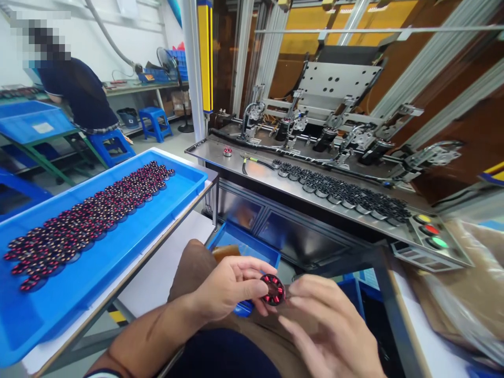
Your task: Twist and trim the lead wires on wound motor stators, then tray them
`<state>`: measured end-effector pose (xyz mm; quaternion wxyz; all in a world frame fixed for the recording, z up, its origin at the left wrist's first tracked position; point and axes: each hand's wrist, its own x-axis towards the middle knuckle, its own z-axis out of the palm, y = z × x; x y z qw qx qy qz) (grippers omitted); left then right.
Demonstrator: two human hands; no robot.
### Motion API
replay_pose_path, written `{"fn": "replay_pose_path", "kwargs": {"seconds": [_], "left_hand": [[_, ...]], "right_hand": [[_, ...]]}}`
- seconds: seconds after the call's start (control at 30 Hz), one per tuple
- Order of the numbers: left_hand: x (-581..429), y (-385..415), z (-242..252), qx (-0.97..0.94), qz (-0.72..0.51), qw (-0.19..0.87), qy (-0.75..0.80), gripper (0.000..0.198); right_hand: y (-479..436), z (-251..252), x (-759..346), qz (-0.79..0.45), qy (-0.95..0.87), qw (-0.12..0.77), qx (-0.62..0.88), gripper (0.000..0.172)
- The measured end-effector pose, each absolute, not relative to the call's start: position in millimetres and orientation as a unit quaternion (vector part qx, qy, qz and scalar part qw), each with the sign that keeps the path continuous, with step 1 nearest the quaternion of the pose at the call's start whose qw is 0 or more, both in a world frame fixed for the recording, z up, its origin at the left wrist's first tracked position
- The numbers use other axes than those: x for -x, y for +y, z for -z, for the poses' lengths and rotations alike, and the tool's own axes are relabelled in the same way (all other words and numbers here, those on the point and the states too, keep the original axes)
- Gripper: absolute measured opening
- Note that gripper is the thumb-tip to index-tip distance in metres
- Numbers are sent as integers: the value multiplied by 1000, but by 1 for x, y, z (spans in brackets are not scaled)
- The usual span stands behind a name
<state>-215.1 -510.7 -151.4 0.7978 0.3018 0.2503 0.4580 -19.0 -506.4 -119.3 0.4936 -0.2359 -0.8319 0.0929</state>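
A tall factory machine [334, 79] fills the view from 12 to 2 o'clock. At 9 o'clock, a long blue tray [118, 247] carries a dense bed of red-wound rings [90, 215], while the machine's steel shelf [210, 149] bears black round parts [334, 189], bunched in rows at 3 o'clock. A co-worker [74, 94] in a dark top sits on a blue stool [110, 147] at 10 o'clock, facing away.

In the foreground at 5 o'clock, the right hand [334, 320] is half open, thumb well apart from its fingers; whether its fingertips touch the ring beside them cannot be told. The left hand [226, 291], at between 6 and 7 o'clock, is closed to a pinch, its thumb and fingers gripping one red-wound ring [274, 290] between 5 and 6 o'clock, above the lap. Yellow, red and green buttons [432, 230] line the panel just past 3 o'clock. A lone red-topped part [227, 151] stands on the shelf at 11 o'clock.
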Motion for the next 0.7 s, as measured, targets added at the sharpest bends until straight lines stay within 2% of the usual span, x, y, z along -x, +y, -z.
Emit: {"fn": "replay_pose_path", "kwargs": {"seconds": [0.07,0.1,0.17,0.23,0.3,0.47,0.6,0.7], "left_hand": [[214,-514,150,-304,-479,784,252,48],[213,-516,150,-305,-479,787,240,46],[211,-518,150,-309,-467,803,204,43],[210,-519,151,-310,-450,819,173,39],[209,-520,151,-311,-436,829,160,39],[210,-522,150,-310,-425,830,186,40],[212,-525,149,-315,-417,831,189,44],[215,-525,151,-324,-435,812,217,42]], "right_hand": [[-505,123,18,-209,-758,541,298,41],[-504,126,20,-288,-718,546,321,37],[-503,133,28,-474,-649,491,337,18],[-504,140,42,-635,-579,389,331,26],[-506,146,55,-717,-506,343,333,34],[-503,150,65,-704,-499,384,329,28],[-498,143,52,-676,-565,355,312,27],[-496,132,37,-601,-655,347,299,27]]}}
